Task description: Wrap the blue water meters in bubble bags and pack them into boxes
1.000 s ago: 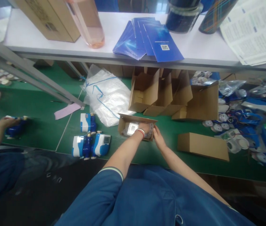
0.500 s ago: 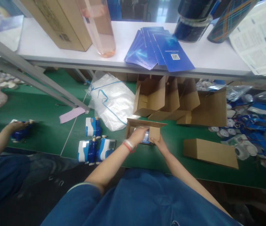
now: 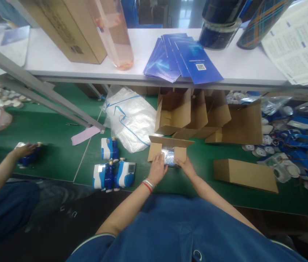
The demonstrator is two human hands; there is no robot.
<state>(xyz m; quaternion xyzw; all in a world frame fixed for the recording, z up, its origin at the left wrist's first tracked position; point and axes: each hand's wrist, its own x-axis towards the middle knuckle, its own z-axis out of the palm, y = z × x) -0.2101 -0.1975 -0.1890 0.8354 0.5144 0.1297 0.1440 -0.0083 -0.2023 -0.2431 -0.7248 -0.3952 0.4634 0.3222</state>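
Observation:
In front of me is a small cardboard box [image 3: 172,139] with its back flap raised and both side flaps folded inward. Between the side flaps shows a bubble-wrapped item [image 3: 168,155], mostly covered. My left hand [image 3: 158,169] rests at the box's front left, fingers stretched over the front edge near the left flap. With its thumb on the right flap, my right hand [image 3: 186,167] grips the box's front right corner; its other fingers are partly hidden. Several blue-and-white devices [image 3: 125,174] stand on the green table to the left of my left hand.
Open cardboard boxes [image 3: 173,112] stand in a row behind, under a white shelf [image 3: 88,74]. A closed carton [image 3: 248,174] lies right, near white and blue parts [image 3: 293,140]. Bubble wrap bags [image 3: 132,120] lie back left. A co-worker's hand [image 3: 24,150] touches another blue device at far left.
My left hand has come out of the box and moved toward me to its front edge. The left flap now lies folded inward. My right hand stays at the right flap.

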